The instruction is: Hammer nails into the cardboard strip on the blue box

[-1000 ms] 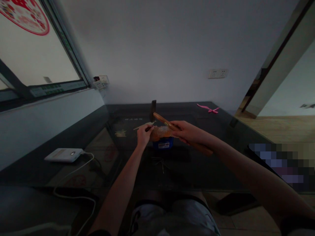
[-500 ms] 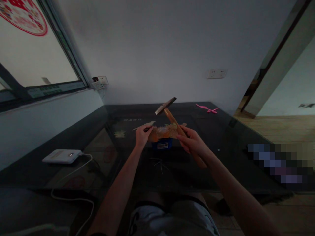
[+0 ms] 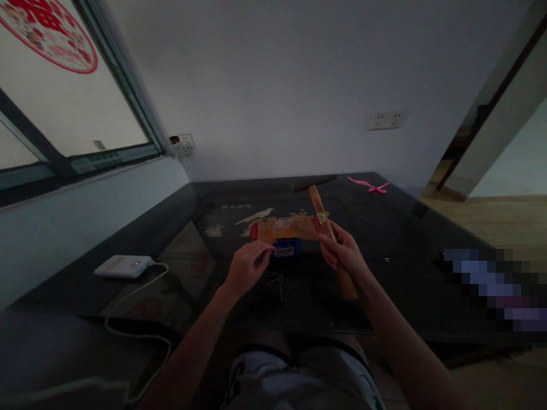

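Observation:
My right hand is closed around the wooden handle of a hammer, its metal head raised and pointing away from me. The handle crosses the right end of an orange, mesh-patterned packet with red ends. That packet lies across a small blue box; whether my right fingers also touch it, I cannot tell. My left hand is at the box's left front, just below the packet's left end, thumb and fingers apart with nothing visible between them. Several thin nails lie in front of the box.
On the dark glossy table a white power bank with a white cable lies at the left. A pink ribbon is at the back right. A small shiny piece lies right of my right hand.
My left hand has let go of the packet's left end and moved down toward me. The hammer head has swung to the right with my right hand. The view has shifted slightly.

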Available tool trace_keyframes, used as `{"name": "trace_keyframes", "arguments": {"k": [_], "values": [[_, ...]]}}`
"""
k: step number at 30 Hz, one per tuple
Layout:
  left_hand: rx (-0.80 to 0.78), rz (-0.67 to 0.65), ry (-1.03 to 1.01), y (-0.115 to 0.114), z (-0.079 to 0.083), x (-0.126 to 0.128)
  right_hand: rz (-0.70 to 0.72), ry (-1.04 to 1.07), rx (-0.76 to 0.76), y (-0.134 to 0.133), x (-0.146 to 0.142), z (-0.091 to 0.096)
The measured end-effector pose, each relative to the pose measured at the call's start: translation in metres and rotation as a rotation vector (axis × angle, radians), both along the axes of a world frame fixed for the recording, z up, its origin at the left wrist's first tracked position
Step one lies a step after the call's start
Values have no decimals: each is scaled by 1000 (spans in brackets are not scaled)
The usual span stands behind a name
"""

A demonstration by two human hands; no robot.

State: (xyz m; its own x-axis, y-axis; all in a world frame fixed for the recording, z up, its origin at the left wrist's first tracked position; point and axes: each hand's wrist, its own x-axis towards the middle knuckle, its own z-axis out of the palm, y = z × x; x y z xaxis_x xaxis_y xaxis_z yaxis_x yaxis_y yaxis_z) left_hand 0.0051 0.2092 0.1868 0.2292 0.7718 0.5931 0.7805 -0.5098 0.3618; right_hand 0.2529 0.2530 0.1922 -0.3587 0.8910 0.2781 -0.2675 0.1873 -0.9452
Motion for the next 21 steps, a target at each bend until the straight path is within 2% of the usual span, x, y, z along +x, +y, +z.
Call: {"name": "trace_keyframes", "arguments": {"k": [2,4,7,15,21], "values": [[-147,-47,188,-6,-14,-1,7,13,-3,2,-1,-3],[-245,-20,296,-5,-25,-5,12,29,-8,3,-2,-5],[-323,-13,395,3,-33,-10,13,39,-13,4,-2,-6],[-353,-66,584,16,-25,-6,-31,39,-12,3,-2,-2],[-313,-74,807,22,-16,2,-27,76,-14,7,-1,-6]]}}
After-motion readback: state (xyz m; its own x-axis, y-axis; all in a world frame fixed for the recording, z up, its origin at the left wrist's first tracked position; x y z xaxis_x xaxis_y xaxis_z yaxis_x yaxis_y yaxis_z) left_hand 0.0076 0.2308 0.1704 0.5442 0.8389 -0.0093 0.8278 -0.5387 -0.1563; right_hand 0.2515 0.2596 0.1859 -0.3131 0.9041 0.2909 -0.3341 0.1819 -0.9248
